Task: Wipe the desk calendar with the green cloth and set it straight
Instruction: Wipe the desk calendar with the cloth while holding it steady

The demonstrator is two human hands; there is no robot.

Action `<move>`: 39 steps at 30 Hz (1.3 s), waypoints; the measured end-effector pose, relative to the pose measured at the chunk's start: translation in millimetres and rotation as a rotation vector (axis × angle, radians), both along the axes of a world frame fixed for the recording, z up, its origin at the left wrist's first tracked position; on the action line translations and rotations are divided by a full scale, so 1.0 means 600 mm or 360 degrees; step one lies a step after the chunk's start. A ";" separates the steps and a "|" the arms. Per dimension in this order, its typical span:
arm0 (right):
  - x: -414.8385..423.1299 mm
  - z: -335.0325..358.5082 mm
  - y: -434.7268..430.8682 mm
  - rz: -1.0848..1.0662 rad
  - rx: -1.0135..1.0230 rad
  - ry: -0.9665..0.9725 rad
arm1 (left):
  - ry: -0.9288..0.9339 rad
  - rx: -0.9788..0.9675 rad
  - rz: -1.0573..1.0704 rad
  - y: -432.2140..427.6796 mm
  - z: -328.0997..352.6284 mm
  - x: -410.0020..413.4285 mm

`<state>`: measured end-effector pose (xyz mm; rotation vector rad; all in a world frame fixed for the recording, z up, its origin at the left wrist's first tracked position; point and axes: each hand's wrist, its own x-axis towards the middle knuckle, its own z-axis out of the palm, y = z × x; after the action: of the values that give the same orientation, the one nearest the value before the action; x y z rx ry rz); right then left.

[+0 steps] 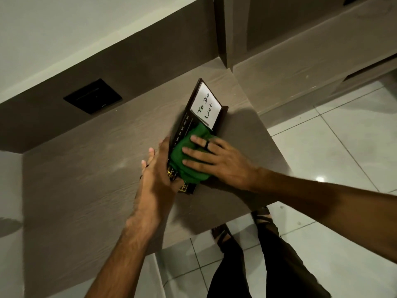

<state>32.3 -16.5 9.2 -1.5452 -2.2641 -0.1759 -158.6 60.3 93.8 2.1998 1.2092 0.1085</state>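
A dark brown desk calendar [184, 123] with month names along its edge and a white "To Do List" card [205, 107] stands on the brown desk [86, 190], turned at an angle. My left hand [159, 171] grips the calendar's near left edge. My right hand [217, 160], a dark ring on one finger, presses the bunched green cloth [182, 151] flat against the calendar's face. The cloth hides the lower half of the face.
A black wall socket plate [92, 96] sits on the brown back panel to the left. The desk's right edge drops to a white tiled floor [343, 143]. My legs and sandalled feet [223, 235] stand at the desk's near corner.
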 end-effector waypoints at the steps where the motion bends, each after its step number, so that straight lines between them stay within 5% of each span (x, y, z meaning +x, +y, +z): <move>1: 0.013 0.006 0.016 -0.0059 0.0025 0.0030 | 0.0025 0.0004 0.0018 0.002 -0.001 0.002; 5: 0.056 0.015 0.031 -0.0387 -0.0020 0.0088 | 0.0058 -0.0024 0.0077 0.005 -0.005 0.003; 11: -0.005 0.027 0.029 -0.0047 0.0109 0.0109 | 0.0037 0.0064 0.0002 0.002 -0.007 -0.001; 14: 0.055 0.070 0.100 -0.0290 0.0273 0.0203 | 0.0063 0.0049 0.0025 0.004 -0.005 -0.001; 18: 0.125 0.087 0.097 -0.0733 -0.0058 0.0335 | -0.0031 -0.0042 0.0045 0.000 0.004 -0.002; 24: 0.043 0.089 0.055 -0.0038 -0.0030 0.0116 | -0.0061 -0.0050 0.0024 -0.008 0.004 -0.003; 31: 0.066 0.071 0.062 -0.0909 -0.0332 0.0670 | -0.0142 -0.0133 0.0011 -0.012 0.013 -0.006; 39: -0.098 0.004 -0.081 -0.0080 -0.0335 0.0314 | -0.0259 -0.0355 0.0032 -0.005 0.009 -0.008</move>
<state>-26.5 -65.0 11.9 -1.6447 -2.1448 0.1998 -163.6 57.5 99.0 1.9470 1.0976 0.1502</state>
